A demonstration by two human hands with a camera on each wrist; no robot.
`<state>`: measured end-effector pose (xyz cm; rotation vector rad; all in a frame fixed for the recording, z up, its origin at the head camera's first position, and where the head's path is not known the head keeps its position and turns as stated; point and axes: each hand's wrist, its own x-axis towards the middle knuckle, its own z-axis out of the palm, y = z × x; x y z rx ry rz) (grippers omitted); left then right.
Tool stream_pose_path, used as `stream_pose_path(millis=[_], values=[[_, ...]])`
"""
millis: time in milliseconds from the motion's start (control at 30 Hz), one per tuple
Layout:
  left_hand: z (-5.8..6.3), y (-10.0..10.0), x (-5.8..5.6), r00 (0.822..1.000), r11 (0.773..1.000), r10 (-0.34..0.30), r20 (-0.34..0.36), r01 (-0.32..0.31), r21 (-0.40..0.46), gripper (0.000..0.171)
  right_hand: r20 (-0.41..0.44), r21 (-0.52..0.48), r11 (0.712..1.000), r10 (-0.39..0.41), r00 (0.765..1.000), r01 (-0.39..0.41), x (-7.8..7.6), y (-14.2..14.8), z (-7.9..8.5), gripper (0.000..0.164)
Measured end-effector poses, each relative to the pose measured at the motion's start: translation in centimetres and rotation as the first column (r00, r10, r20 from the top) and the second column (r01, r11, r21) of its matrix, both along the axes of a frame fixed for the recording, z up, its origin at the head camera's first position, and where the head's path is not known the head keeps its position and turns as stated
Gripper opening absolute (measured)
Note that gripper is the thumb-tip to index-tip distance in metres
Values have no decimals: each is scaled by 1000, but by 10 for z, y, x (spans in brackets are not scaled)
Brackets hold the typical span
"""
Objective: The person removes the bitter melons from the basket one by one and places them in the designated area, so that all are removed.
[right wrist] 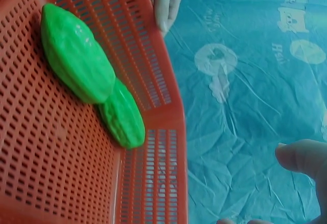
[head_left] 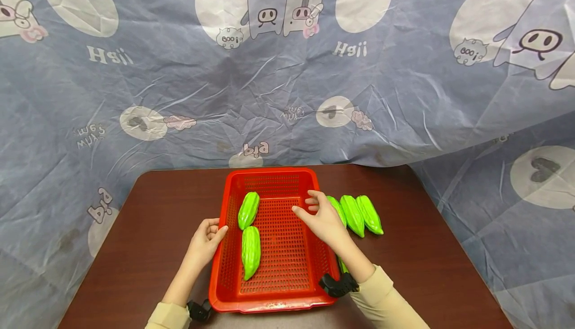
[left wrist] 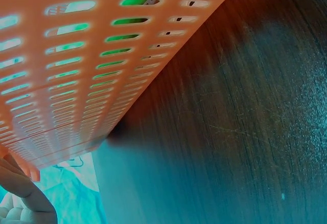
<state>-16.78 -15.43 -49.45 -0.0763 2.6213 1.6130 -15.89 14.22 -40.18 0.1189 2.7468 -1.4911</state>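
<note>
1. Two green gourds (head_left: 251, 252) lie end to end inside the red basket (head_left: 269, 306), right of the left hand (head_left: 205, 241) and left of the right hand (head_left: 325, 221).
2. The left hand pinches the basket's rim, thumb over the edge; its other fingers curl outside.
3. The right hand hangs over the basket's right side, thumb and fingers spread apart; it holds nothing.
4. Three more gourds (head_left: 352, 215) lie on the table (head_left: 418, 259) just right of the right hand, which partly hides the nearest; a green sliver (head_left: 343, 265) shows below that hand, too covered to identify.
5. The step seems to be filling the basket; the next move probably calls for the right hand to clear the rim rightward and grasp a gourd, the left steadying.
</note>
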Motion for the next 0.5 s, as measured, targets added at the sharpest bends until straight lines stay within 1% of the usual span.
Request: stream_pose_path(millis=[200,367,500], values=[[-2,-1,-1,1000,1000,-1,-15,1,6,42,-7,-5,1000,23,1000,-23,-4,-18,-3,68],[-2,-1,-1,1000,1000,5,-12,-4,23,42,7,10,998,63,998,-63,-7,-31,-7,69],[-1,-1,0,1000,1000,3,-8,-3,14,44,10,13,995,100,995,-100,-9,-41,-11,71]])
